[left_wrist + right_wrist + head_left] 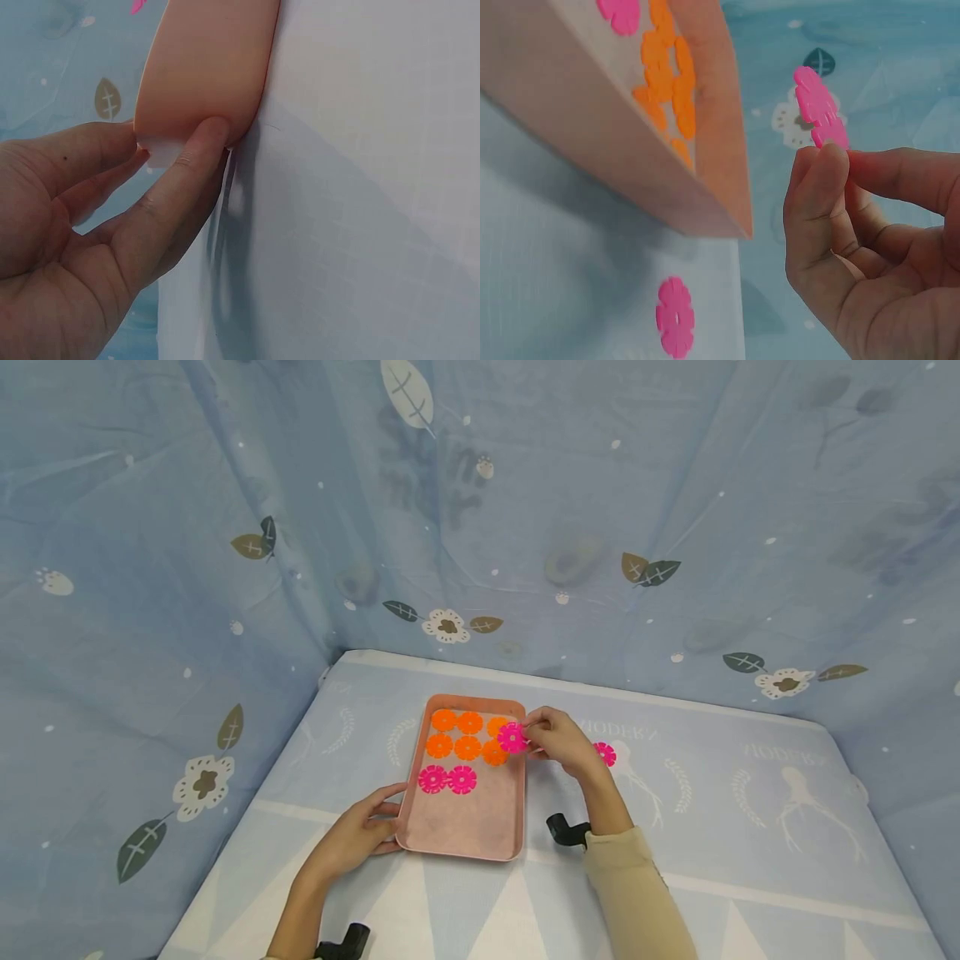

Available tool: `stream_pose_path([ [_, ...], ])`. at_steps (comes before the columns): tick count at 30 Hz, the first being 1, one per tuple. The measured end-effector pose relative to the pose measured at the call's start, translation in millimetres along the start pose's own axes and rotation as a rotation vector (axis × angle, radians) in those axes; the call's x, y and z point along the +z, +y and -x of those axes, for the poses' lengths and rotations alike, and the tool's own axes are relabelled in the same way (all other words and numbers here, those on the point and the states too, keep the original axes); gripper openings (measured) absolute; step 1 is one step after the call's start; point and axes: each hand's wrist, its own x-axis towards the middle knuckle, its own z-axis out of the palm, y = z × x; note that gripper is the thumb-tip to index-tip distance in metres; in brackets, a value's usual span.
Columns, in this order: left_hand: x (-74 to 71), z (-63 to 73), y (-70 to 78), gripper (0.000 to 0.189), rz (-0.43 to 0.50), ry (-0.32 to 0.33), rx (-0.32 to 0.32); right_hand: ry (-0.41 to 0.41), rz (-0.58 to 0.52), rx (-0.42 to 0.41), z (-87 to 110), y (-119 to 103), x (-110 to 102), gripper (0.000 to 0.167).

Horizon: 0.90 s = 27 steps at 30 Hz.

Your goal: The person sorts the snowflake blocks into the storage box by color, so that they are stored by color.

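Note:
My right hand pinches a pink notched, flower-shaped interlocking disc between thumb and fingertips, over the right rim of a pink-orange tray. In the right wrist view, the held disc stands up from the fingertips, seen nearly edge-on. My left hand holds the tray at its near left corner; the left wrist view shows the thumb against the outer wall. Inside the tray, several orange discs sit in two rows at the far end. Two pink discs lie side by side below them.
Another pink disc lies on the pale patterned tablecloth right of the tray, partly behind my right wrist. Blue printed curtains stand along the table's back and sides. Black wrist mounts are on both arms.

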Motion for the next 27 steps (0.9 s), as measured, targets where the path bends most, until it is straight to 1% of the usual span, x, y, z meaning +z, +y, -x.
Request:
stream_pose_path([
  [5, 0.0, -0.4, 0.0, 0.054, 0.003, 0.001, 0.000, -0.042, -0.024, -0.008, -5.6, -2.2, 15.3, 0.018],
  [9, -0.3, -0.7, -1.2, 0.054, 0.010, -0.002, 0.002, -0.069, -0.035, 0.008, -10.7, -1.2, 23.7, 0.017],
  [12, -0.6, -0.8, -1.8, 0.054, 0.014, -0.007, 0.007, -0.085, -0.022, 0.030, -14.4, 0.9, 27.4, 0.016],
  [15, -0.6, -1.0, -1.8, 0.054, 0.016, -0.009, 0.006, -0.103, 0.013, 0.038, -17.1, 2.8, 30.4, 0.014],
  [17, -0.5, -1.0, -1.9, 0.054, 0.014, -0.010, 0.007, -0.115, 0.049, 0.035, -18.4, 3.5, 32.1, 0.013],
  [21, -0.3, -0.9, -1.4, 0.054, 0.014, -0.010, 0.006, -0.140, 0.167, 0.014, -20.0, 4.0, 35.1, 0.008],
  [24, -0.4, -0.2, -0.8, 0.054, 0.019, -0.016, 0.012, -0.153, 0.284, -0.005, -19.6, 3.4, 36.9, 0.005],
  [27, -0.6, 0.3, -0.5, 0.054, 0.023, -0.018, 0.016, -0.173, 0.428, -0.018, -18.7, 1.4, 38.8, 0.006],
])
